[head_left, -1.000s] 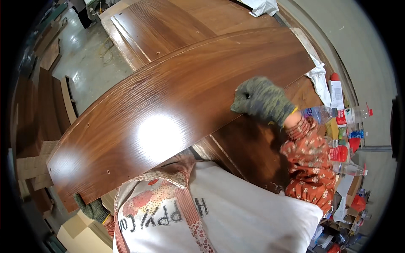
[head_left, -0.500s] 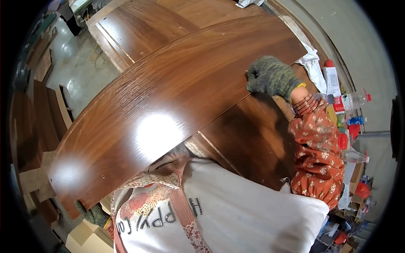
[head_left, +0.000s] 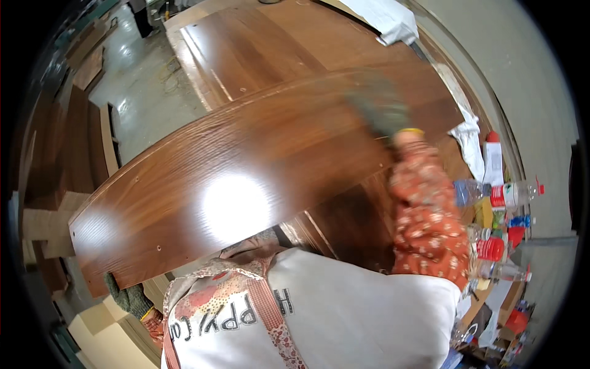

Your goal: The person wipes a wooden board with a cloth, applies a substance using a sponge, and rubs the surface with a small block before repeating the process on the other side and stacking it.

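A long brown wood-grain panel [head_left: 295, 160] with one curved edge and a glossy face lies slantwise in front of me. My left hand [head_left: 130, 299], in a grey-green knit glove, grips the panel's near edge at its lower left end. Over the right part of the panel's face is my right hand [head_left: 380, 107], gloved alike. Motion smears its fingers, so I cannot make out their shape or whether they hold anything. Small holes dot the panel's face. Beneath it lie more brown boards [head_left: 258, 46].
At the right stand plastic bottles [head_left: 507, 195] and a red-lidded jar [head_left: 490, 249]. White cloth or paper [head_left: 387, 21] lies at the far edge. Stacked boards [head_left: 74, 144] and cartons [head_left: 101, 332] are at the left. Farther off, a person's legs [head_left: 141, 21] show on the floor.
My right hand has moved from the panel's near edge up and left across its face. The left hand stays at the panel's end. The whole view has shifted slightly.
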The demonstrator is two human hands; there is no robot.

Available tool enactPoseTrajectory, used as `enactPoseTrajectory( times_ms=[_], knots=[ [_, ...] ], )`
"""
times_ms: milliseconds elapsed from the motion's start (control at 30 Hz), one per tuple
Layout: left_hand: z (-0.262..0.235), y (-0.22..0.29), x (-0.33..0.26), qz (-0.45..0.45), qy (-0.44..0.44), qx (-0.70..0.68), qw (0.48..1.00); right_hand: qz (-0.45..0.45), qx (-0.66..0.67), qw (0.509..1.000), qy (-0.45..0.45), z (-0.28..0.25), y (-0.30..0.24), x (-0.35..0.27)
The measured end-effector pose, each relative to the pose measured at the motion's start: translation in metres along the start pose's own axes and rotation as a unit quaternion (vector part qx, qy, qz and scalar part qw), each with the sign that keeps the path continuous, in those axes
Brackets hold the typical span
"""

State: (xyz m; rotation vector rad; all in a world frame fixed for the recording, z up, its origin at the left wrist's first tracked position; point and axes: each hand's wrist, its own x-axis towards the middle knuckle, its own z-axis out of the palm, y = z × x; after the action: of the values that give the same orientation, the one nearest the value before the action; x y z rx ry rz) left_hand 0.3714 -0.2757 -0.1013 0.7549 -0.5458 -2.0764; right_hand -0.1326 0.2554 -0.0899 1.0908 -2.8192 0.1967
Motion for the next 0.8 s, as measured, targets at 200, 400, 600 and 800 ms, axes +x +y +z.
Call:
enactPoseTrajectory(
  times_ms=[200, 400, 600, 800],
  knots=[
    [-0.004, 0.002, 0.004, 0.012, 0.009, -0.021, 1.0, 0.37, -0.241, 0.879, 0.179, -0.104, 0.099, -0.079],
    [-0.015, 0.004, 0.01, 0.033, -0.011, 0.025, 0.999, -0.22, 0.061, 0.964, 0.136, -0.066, -0.182, 0.017],
    [-0.015, 0.006, 0.004, 0.044, -0.007, 0.036, 0.998, -0.131, 0.074, 0.988, -0.022, -0.083, -0.152, 0.034],
    [-0.03, 0.009, 0.013, 0.047, -0.006, 0.046, 0.998, 0.343, -0.144, 0.919, 0.131, -0.078, 0.041, -0.006]
  ],
)
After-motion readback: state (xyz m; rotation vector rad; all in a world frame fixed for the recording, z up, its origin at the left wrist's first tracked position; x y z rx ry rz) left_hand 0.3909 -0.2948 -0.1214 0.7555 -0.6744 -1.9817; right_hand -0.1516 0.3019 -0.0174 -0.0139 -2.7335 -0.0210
